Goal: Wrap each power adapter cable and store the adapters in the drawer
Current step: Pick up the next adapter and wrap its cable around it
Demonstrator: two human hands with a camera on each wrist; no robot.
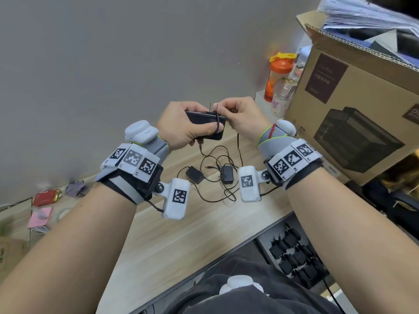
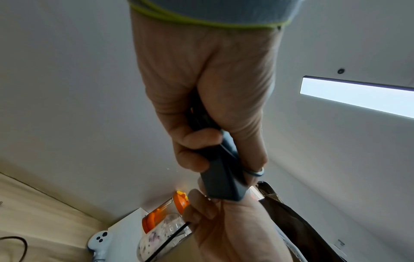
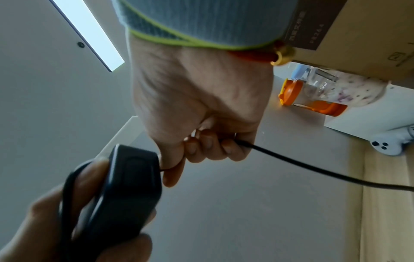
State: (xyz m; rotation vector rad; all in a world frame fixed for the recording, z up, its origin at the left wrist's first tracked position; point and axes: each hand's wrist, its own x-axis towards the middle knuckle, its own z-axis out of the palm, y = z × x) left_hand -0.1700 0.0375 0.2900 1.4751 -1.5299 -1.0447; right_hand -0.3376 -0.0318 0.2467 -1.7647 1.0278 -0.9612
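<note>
Left hand: the left hand (image 1: 181, 128) is wrapped round a black adapter (image 1: 205, 124), fingers curled beneath and the thumb pressed on top, pinning one turn of cable against the body; it is held up above the tabletop.
Cable: the cable (image 1: 239, 147) runs over the adapter's right end, then drops from the right hand to the loose tangle on the wood below.
Right hand: the right hand (image 1: 240, 116) pinches the cable close beside the adapter, its fingers curled tight on it.
Doing the step well: I would keep the thumb clamped on the first turn so it cannot slip, feed each new turn snugly beside the last, and let the slack slide through the right fingers so the wire does not kink. The trailing length may snag on the tangle below, so lifting it free seems wise.
Waiting adapters: two more adapters (image 1: 195, 174) (image 1: 227, 174) lie on the tabletop, their cables loose and crossed.
Drawer: the open drawer (image 1: 294, 257) sits under the tabletop edge at lower right, already holding many wrapped black adapters.
Tabletop: the light wood tabletop (image 1: 172, 234) runs against a grey wall (image 1: 90, 64).
Room, right side: an orange-lidded bottle (image 1: 277, 75) and a clear flowered cup (image 1: 281, 100) stand beside a large cardboard box (image 1: 353, 105).
</note>
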